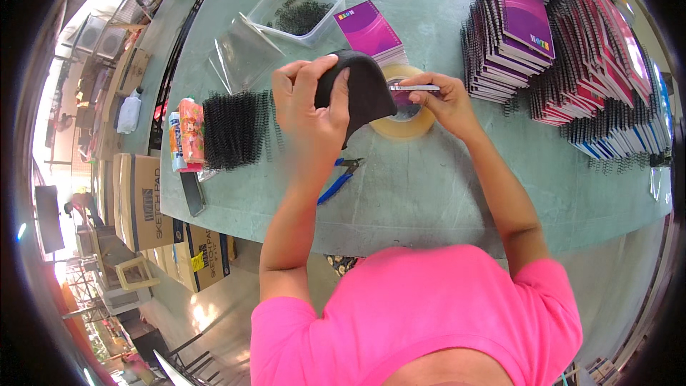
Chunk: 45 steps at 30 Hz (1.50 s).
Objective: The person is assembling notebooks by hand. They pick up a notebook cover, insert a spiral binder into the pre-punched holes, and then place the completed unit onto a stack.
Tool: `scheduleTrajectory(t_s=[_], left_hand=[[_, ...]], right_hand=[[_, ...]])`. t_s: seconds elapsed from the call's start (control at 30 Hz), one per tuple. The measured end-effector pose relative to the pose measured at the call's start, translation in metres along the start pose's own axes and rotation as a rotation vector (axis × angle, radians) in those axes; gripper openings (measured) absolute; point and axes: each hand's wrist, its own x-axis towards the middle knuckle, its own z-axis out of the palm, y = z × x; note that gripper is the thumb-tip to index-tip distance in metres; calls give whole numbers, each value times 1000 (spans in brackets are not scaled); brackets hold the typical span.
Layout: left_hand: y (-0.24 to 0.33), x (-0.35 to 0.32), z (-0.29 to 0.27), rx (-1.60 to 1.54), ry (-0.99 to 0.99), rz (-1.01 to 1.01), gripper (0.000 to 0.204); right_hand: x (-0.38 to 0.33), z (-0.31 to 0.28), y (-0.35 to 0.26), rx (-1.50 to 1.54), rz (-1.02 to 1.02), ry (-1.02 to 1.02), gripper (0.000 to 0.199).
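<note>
my left hand (pixel 309 111) is closed around a black rubbery piece (pixel 362 89), thumb and fingers clamped on its left edge so it stands raised over the table. my right hand (pixel 444 100) pinches a thin silver blade-like tool (pixel 414 88), held flat and level, its tip meeting the right edge of the black piece. the two hands are close together but not touching each other; the black piece sits between them.

right beneath them a roll of clear tape (pixel 407 123) lies flat on the green table (pixel 429 186), partly covered by the black piece. nearer to me, just below my left wrist, blue-handled pliers (pixel 339 177) lie on the table.

to my left there is a bunch of black wire binding coils (pixel 236 129), and beside it a colourful wrapped packet (pixel 187 134) and a dark phone (pixel 193 193). further out i see a clear plastic bag (pixel 239 50), a clear plastic tub (pixel 296 11) with more black coils inside, and a small stack of purple notebooks (pixel 370 30). to my right, tall piles of spiral-bound notebooks (pixel 564 50) crowd the table. cardboard boxes (pixel 143 200) stand on the floor on my left.
</note>
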Motion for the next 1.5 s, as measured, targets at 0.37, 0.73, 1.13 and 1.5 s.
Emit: scheduleTrajectory(t_s=[0.37, 0.73, 1.13, 1.5], left_hand=[[5, -4, 19, -101, -188, 5, 25], [21, 29, 5, -71, 98, 30, 21], [-22, 0, 40, 33, -338, 187, 18], [-21, 8, 31, 162, -517, 122, 23]], right_hand=[[-7, -6, 4, 85, 86, -96, 30], [-8, -5, 11, 142, 97, -41, 26], [-9, -1, -39, -405, 270, 121, 21], [-10, 0, -17, 176, 293, 65, 22]])
